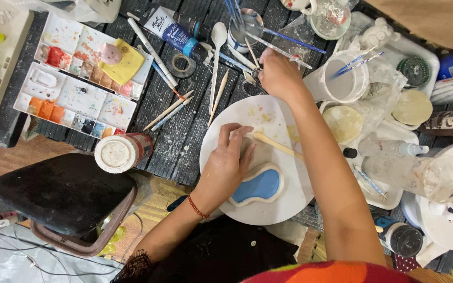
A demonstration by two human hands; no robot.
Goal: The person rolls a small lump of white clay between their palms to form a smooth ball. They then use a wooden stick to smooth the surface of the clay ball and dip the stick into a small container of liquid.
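Observation:
My left hand (226,162) rests flat on a round white turntable (284,202), its fingers against a small clay dish (258,186) with a white rim and blue-painted inside. A wooden modelling stick (276,145) lies on the turntable just beyond it. My right hand (276,73) reaches past the far edge of the turntable toward a cluster of tools next to a cup of brushes (239,29). Its fingers curl down over the tools. What they grip is hidden.
Two paint palettes (79,99) lie at left, with a yellow sponge (124,65) and a pink figure. A paint tube (176,31), tape roll (183,65), white jar (119,153), white cup (344,84) and a glass (436,178) crowd the dark slatted table. A black stool (64,196) stands below.

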